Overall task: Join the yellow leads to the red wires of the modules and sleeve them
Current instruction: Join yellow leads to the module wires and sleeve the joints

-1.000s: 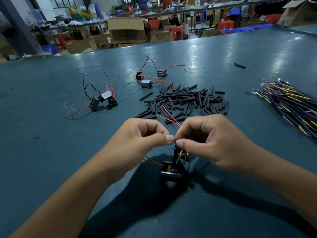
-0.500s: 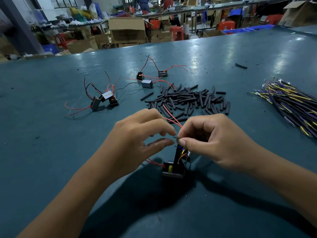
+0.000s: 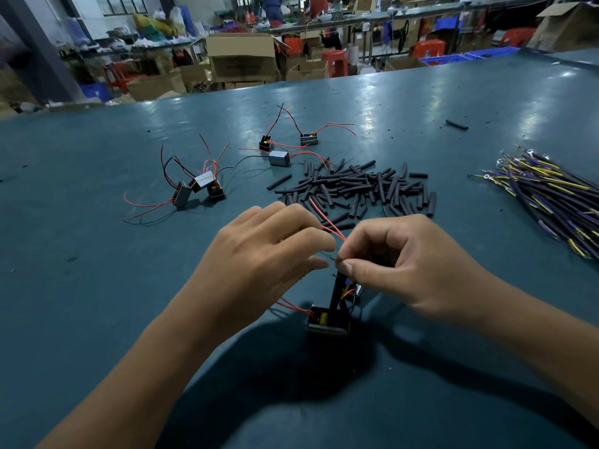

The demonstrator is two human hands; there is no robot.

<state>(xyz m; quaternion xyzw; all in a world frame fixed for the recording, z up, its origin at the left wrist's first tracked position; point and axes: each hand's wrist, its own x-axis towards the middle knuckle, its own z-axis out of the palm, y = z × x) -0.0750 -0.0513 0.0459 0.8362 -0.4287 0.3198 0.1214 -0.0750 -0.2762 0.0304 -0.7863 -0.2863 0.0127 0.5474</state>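
Teal table (image 3: 97,286), black sleeves (image 3: 356,186), red wires (image 3: 324,218), yellow-and-purple leads (image 3: 551,189)

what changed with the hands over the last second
The left hand let go of the wire joint: its thumb and forefinger, pinched against the right hand's a second ago, opened and the fingers spread. The right hand kept pinching the joint above the module, red wire still running up from it. The black sleeves, other modules and lead bundle stayed put.
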